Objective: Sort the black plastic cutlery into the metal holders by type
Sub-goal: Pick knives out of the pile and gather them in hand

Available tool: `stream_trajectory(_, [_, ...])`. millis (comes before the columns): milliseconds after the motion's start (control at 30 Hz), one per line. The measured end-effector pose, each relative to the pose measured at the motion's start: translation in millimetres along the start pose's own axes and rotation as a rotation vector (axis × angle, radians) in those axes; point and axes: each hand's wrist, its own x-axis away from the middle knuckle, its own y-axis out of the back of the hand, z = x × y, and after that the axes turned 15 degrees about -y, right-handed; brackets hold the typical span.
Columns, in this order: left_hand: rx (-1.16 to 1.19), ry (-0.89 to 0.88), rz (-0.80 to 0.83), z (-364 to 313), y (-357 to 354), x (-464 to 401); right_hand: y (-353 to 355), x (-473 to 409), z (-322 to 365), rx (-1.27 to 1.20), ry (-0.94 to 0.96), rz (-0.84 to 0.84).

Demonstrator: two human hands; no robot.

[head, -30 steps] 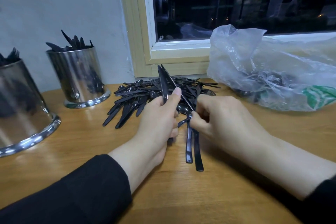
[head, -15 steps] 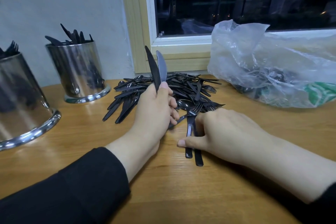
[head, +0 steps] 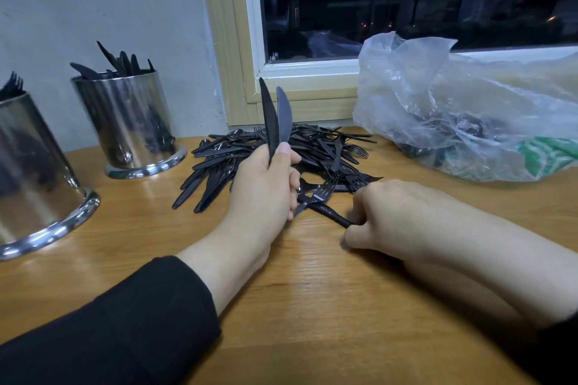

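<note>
A heap of black plastic cutlery (head: 237,153) lies on the wooden table (head: 312,306) below the window. My left hand (head: 266,191) grips two black knives (head: 275,116), blades pointing up. My right hand (head: 391,219) curls around the handles of black forks (head: 322,197) whose tines point toward the heap. A metal holder (head: 131,122) with knives stands at the back left. A second metal holder (head: 28,172) with forks sits at the far left edge.
A crumpled clear plastic bag (head: 469,109) with more dark cutlery inside lies at the right by the window sill. The wall and the window frame close off the back. Bare table lies in front of my hands.
My left hand raised the two knives upright. My right hand slid rightward and closed around the fork handles, swinging them from lying straight toward me to a slant.
</note>
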Motion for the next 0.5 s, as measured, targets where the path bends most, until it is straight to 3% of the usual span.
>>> stream_trajectory(200, [-0.019, 0.0, 0.017, -0.6, 0.0, 0.3, 0.0, -3.4, -3.2, 0.041, -0.015, -0.008])
stream_trajectory(367, [-0.132, 0.005, 0.168, -0.2, -0.7, 1.4, 4.2, -5.5, -6.1, 0.088, -0.015, -0.002])
stream_trajectory(500, [-0.175, 0.031, 0.178, 1.9, -1.4, -0.2, 3.9, -7.6, -8.1, 0.134, 0.013, -0.015])
